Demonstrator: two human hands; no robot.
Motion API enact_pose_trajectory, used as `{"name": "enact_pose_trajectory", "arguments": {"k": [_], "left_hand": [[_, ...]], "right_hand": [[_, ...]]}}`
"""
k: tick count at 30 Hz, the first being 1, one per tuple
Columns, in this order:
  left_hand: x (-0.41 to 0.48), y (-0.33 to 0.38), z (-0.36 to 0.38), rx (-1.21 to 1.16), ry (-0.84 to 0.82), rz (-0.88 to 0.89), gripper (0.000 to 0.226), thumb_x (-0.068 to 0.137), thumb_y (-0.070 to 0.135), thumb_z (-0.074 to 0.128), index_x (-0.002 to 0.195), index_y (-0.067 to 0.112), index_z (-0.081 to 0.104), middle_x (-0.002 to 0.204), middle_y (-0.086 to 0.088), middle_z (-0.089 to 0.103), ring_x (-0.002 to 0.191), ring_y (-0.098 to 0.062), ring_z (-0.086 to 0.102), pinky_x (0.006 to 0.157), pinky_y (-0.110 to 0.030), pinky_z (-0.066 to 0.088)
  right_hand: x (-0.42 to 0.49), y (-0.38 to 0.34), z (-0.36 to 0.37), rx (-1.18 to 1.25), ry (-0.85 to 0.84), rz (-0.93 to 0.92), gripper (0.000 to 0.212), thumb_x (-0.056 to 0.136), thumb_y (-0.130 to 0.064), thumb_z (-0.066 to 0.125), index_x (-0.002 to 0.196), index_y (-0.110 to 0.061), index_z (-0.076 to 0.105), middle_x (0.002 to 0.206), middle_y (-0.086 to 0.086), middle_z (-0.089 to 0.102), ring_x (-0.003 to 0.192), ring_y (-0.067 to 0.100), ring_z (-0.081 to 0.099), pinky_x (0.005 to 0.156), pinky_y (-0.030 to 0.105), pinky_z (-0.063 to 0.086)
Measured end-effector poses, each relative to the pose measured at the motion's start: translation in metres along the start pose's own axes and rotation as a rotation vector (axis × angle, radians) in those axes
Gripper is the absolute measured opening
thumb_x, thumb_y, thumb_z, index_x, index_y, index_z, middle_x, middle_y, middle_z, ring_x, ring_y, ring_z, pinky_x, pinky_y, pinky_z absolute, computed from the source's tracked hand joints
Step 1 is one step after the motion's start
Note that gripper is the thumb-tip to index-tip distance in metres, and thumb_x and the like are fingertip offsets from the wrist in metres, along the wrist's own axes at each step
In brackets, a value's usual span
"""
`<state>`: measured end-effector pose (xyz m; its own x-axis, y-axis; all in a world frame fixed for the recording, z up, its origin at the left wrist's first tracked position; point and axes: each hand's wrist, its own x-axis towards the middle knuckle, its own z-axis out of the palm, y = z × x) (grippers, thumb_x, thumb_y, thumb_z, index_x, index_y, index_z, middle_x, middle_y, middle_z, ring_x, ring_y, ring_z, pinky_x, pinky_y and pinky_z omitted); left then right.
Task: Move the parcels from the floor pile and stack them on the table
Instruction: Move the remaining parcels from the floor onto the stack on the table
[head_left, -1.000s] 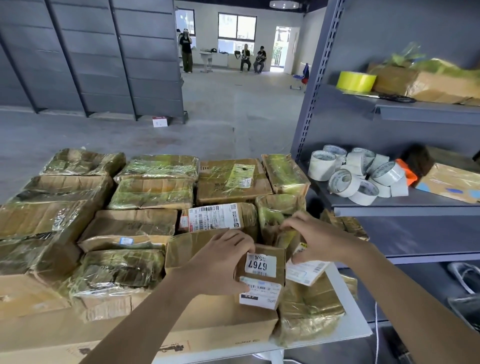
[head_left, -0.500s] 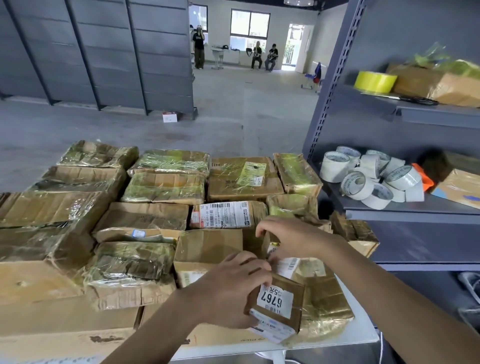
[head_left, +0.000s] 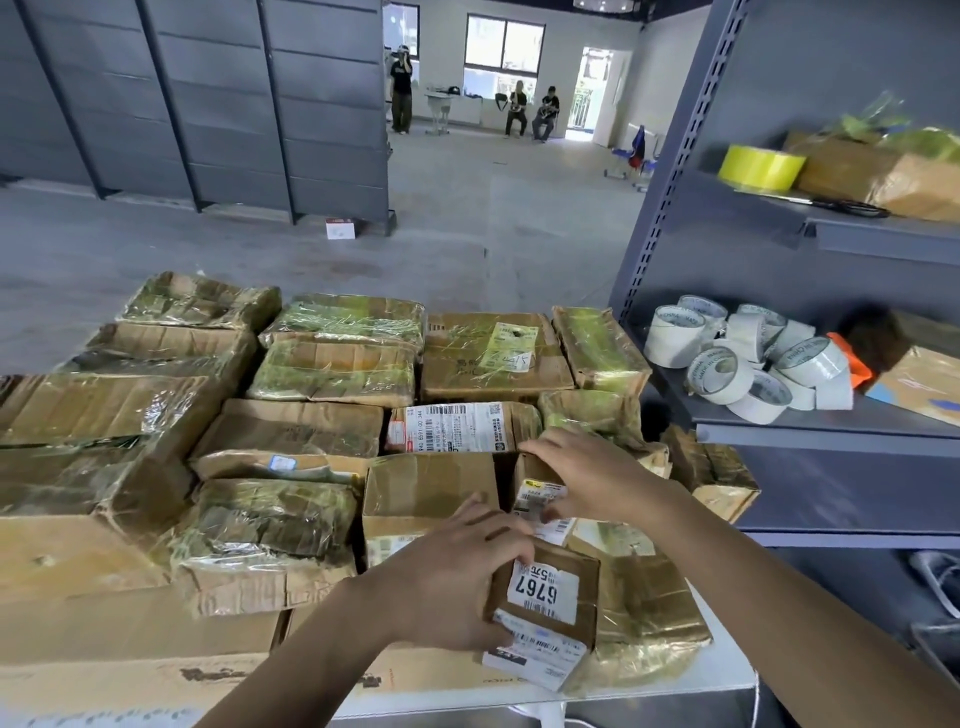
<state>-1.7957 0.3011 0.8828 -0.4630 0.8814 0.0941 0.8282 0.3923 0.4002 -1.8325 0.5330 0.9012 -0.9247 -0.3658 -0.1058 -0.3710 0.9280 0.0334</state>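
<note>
Parcels (head_left: 337, 374) cover most of the table (head_left: 722, 670) — much looks done, though the floor pile is out of view. Left hand (head_left: 452, 577) grips the 6767 parcel (head_left: 545, 597) on the near right stack; right hand (head_left: 587, 478) curls round a labelled box (head_left: 537, 493) just beyond.

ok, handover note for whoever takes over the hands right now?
Left hand: grips the 6767 box at the table's near right edge.
Right hand: grips a labelled parcel just behind that box.
Table: covered with parcels, some stacked.
Done: many parcels are up.
Left: seat these two and let go, then fetch more. The floor pile is out of view, so how many remain is unknown.
</note>
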Motion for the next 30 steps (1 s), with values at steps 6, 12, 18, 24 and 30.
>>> {"name": "enact_pose_trajectory", "arguments": {"k": [6, 12, 18, 24, 30], "left_hand": [[0.003, -0.003, 0.005, 0.011, 0.013, 0.024, 0.061, 0.071, 0.049, 0.073, 0.12, 0.026, 0.045, 0.137, 0.013, 0.038, 0.132, -0.007, 0.027, 0.119, -0.034, -0.006], [0.0, -0.004, 0.004, 0.008, 0.019, 0.022, 0.062, 0.071, 0.05, 0.072, 0.122, 0.027, 0.046, 0.135, 0.013, 0.041, 0.132, -0.006, 0.029, 0.12, -0.033, -0.004], [0.002, -0.003, 0.002, 0.028, 0.055, -0.011, 0.062, 0.073, 0.053, 0.07, 0.123, 0.027, 0.045, 0.136, 0.014, 0.039, 0.132, -0.005, 0.024, 0.108, -0.012, -0.016], [0.004, -0.006, 0.009, 0.057, 0.111, -0.034, 0.062, 0.072, 0.056, 0.066, 0.124, 0.029, 0.044, 0.141, 0.017, 0.035, 0.135, -0.004, 0.019, 0.111, -0.015, -0.005], [0.014, -0.003, 0.013, 0.113, 0.229, -0.105, 0.061, 0.071, 0.06, 0.061, 0.122, 0.032, 0.044, 0.138, 0.018, 0.034, 0.135, -0.003, 0.015, 0.114, -0.023, 0.007]], "right_hand": [[0.009, -0.005, -0.001, -0.043, 0.059, -0.042, 0.066, 0.085, -0.037, 0.068, 0.143, -0.021, 0.041, 0.136, -0.007, 0.048, 0.123, 0.015, 0.039, 0.101, 0.033, 0.038], [0.024, -0.009, 0.011, -0.133, 0.079, -0.056, 0.067, 0.085, -0.031, 0.069, 0.143, -0.022, 0.038, 0.141, -0.002, 0.04, 0.129, 0.019, 0.035, 0.102, 0.035, 0.038], [0.023, -0.011, 0.01, -0.12, 0.054, 0.003, 0.079, 0.091, -0.031, 0.064, 0.153, -0.023, 0.016, 0.15, 0.002, 0.027, 0.136, 0.022, 0.025, 0.106, 0.038, 0.028], [-0.008, 0.002, -0.002, 0.116, 0.144, -0.017, 0.071, 0.093, -0.044, 0.06, 0.152, -0.029, 0.023, 0.15, -0.006, 0.029, 0.139, 0.012, 0.024, 0.112, 0.026, 0.022], [-0.044, 0.014, -0.005, 0.495, 0.294, 0.141, 0.037, 0.095, -0.044, 0.051, 0.129, -0.029, 0.057, 0.12, -0.015, 0.055, 0.106, 0.0, 0.055, 0.095, 0.034, 0.047]]}}
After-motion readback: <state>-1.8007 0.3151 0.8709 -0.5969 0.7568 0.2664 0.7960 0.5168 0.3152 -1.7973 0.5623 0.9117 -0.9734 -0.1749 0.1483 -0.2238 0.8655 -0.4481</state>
